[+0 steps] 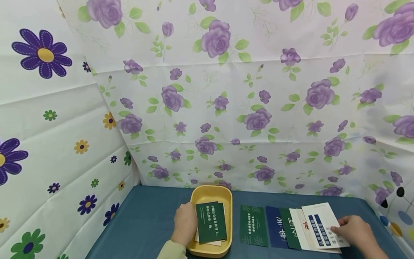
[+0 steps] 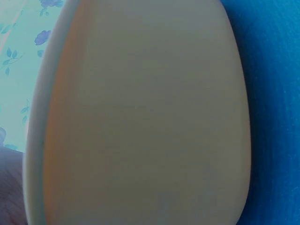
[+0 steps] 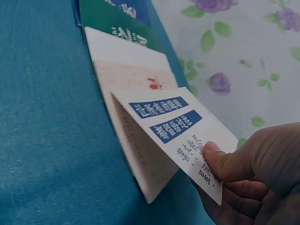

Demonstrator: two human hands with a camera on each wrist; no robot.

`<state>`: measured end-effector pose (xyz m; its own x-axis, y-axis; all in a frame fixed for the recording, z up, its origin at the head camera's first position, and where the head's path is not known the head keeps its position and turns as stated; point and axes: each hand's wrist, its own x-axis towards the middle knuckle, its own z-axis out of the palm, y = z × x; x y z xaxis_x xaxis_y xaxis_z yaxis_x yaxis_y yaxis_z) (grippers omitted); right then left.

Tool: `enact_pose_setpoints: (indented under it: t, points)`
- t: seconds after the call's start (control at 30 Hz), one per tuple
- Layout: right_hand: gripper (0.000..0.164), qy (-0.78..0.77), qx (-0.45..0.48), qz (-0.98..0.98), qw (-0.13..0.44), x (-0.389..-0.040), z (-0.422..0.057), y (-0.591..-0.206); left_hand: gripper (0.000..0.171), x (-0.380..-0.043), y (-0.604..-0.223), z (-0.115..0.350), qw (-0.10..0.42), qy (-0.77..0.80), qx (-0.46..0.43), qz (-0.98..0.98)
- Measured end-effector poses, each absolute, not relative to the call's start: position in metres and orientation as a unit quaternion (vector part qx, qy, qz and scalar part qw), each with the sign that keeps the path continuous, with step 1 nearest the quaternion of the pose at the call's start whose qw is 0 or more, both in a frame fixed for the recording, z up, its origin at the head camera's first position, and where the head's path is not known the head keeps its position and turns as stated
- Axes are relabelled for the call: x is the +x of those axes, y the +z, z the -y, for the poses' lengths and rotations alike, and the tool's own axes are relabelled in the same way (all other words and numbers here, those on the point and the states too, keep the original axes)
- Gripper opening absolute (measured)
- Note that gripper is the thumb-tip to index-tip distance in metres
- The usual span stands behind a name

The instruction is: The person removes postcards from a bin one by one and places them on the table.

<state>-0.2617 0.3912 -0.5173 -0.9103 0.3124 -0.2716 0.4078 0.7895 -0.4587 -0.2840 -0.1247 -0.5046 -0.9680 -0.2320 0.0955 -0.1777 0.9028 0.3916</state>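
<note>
My right hand (image 1: 352,230) pinches the right end of a white card (image 1: 318,216) with dark blue text strips, thumb on top. In the right wrist view, that white card (image 3: 173,126) tilts up off a pinkish card (image 3: 122,70) beneath it. At the left side of a yellow plastic tray (image 1: 228,223), my left hand (image 1: 185,221) grips the rim; its fingertips are hidden. Dark green cards (image 1: 210,221) with white writing lie in the tray over paler ones. The left wrist view holds mostly the tray's outer wall (image 2: 150,112).
Right of the tray, a green card (image 1: 253,225) lies by itself. A blue card (image 1: 275,226), another green card (image 1: 289,228) and pale cards (image 1: 299,223) overlap in a row. The dark blue tabletop (image 1: 139,223) meets flowered curtains (image 1: 207,108) at its back and left.
</note>
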Motion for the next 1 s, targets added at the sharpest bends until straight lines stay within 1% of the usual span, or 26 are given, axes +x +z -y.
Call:
enact_pose_setpoints:
  t: [0.13, 0.33, 0.57, 1.0]
  points:
    - [0.046, -0.253, 0.202, -0.941, 0.093, -0.261, -0.390, -0.524, 0.004, -0.284, -0.507, 0.125, 0.073, -0.196, 0.103, 0.973]
    - [0.046, -0.227, 0.231, -0.941, 0.099, -0.262, -0.386, -0.534, 0.004, -0.285, -0.508, 0.124, 0.072, -0.194, 0.107, 0.972]
    - [0.044, -0.180, 0.261, -0.945, 0.080, -0.262, -0.375, -0.536, 0.005, -0.285, -0.508, 0.124, 0.071, -0.190, 0.112, 0.973]
    - [0.039, -0.144, 0.227, -0.961, 0.071, -0.257, -0.369, -0.535, 0.004, -0.285, -0.507, 0.123, 0.068, -0.187, 0.112, 0.974]
